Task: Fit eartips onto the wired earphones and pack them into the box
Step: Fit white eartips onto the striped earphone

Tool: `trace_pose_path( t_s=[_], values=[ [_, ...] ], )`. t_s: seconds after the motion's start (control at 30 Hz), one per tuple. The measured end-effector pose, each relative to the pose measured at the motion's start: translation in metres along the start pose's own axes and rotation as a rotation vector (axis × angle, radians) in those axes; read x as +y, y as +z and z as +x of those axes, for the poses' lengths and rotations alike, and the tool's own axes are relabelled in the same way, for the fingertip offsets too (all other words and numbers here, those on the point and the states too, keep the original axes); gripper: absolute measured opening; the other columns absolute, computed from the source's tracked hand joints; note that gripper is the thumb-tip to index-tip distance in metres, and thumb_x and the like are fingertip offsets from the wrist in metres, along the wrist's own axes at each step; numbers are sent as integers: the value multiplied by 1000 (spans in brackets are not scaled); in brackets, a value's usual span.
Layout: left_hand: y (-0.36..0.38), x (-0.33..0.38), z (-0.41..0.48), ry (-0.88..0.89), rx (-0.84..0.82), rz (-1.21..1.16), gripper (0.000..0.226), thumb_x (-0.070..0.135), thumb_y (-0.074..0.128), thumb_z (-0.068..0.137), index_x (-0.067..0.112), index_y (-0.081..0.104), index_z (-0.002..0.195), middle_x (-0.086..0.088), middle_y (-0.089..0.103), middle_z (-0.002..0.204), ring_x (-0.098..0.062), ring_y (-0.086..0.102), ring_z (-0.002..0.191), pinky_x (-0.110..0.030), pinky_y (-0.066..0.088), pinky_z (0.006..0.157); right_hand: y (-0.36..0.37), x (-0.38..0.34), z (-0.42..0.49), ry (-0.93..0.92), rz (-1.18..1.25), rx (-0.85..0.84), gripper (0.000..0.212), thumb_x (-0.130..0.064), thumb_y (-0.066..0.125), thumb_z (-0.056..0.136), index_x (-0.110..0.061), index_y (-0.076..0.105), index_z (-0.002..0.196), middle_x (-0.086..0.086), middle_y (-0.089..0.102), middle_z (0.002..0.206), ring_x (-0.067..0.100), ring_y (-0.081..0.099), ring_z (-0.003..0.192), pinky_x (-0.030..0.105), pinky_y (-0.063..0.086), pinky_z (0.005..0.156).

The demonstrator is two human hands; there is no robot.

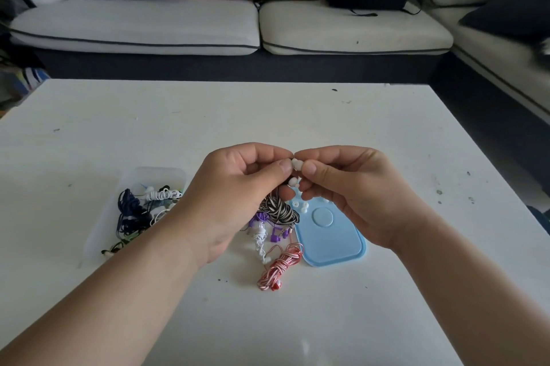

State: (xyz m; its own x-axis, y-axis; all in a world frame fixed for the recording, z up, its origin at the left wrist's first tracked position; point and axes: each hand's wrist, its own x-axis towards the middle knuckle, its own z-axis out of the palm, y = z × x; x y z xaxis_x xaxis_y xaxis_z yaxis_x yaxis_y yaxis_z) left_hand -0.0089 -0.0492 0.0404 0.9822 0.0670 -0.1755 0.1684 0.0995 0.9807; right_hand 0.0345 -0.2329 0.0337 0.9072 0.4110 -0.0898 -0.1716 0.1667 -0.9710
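A white eartip (295,163) is held above the table (297,115), at the spot where the thumb and forefinger tips of both hands meet. It is pinched narrowly from the right side by the right hand (351,193). The left hand (238,196) is pinched on what is judged to be the bud end of the black-and-white earphones (278,209), whose coiled cord hangs below its fingers. The bud itself is too small to be made out. A second white bud (293,181) is seen just below, between the two hands. The fitting axis is judged to lie along the line from thumb to thumb, left to right, so the coming push is expected to run along it, the right hand toward the left. Loose eartips (300,207) lie on the blue lid (330,234) beneath the right hand. Purple earphones (275,236) and red-and-white earphones (278,269) lie on the table beside the lid. The clear box (154,172), already holding several coiled sets, lies to the left, nearer the left hand
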Motion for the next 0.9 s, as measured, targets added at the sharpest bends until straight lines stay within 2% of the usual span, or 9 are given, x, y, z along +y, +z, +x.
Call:
trace_pose_path(
  t_s=[0.23, 0.43, 0.6, 0.73, 0.83, 0.9],
  values=[
    [0, 0, -2, -23, -31, -45, 10, 4, 69, 93, 7, 77, 99, -11, 75, 80, -18, 69, 65, -23, 54, 60, -3, 3, 1, -21, -33, -20, 29, -14, 76, 76, 4, 77, 100, 30, 71, 89, 36, 65, 82, 33, 56, 72],
    [-3, 1, -2, 36, -22, 37, 10, 7, 72, 93, 6, 77, 102, -13, 77, 83, -19, 70, 69, -24, 56, 66, -4, 2, 1, 21, 49, -59, 22, -10, 71, 79, 2, 79, 96, 24, 71, 85, 29, 67, 77, 33, 59, 72],
    [-1, -4, -3, 52, 29, 96, 7, 10, 73, 93, 12, 78, 98, -11, 79, 83, -19, 73, 69, -30, 57, 70, 3, 6, 0, -54, -46, 10, 20, -13, 73, 80, 0, 78, 95, 25, 73, 84, 32, 67, 76, 34, 58, 71],
    [2, -4, -2, 45, 66, 57, 6, 10, 75, 92, 11, 77, 97, -11, 79, 83, -18, 72, 67, -28, 57, 68, 9, 12, 2, -138, -155, 115, 10, -5, 71, 91, 2, 76, 96, 22, 75, 81, 38, 69, 72, 35, 60, 71],
    [2, -2, -1, 52, 84, 7, 9, 8, 76, 90, 8, 73, 99, -11, 78, 82, -18, 73, 68, -27, 58, 68, 11, 11, 4, -89, -98, 142, 14, -10, 74, 88, 3, 75, 95, 24, 74, 85, 52, 69, 83, 38, 58, 71],
    [2, -2, -1, 72, 95, -3, 11, 5, 75, 90, 7, 71, 100, -9, 77, 80, -19, 75, 70, -26, 60, 71, 12, 10, 3, -30, -54, 114, 18, -13, 73, 87, 3, 74, 95, 25, 74, 85, 51, 69, 85, 36, 58, 71]
  ],
)
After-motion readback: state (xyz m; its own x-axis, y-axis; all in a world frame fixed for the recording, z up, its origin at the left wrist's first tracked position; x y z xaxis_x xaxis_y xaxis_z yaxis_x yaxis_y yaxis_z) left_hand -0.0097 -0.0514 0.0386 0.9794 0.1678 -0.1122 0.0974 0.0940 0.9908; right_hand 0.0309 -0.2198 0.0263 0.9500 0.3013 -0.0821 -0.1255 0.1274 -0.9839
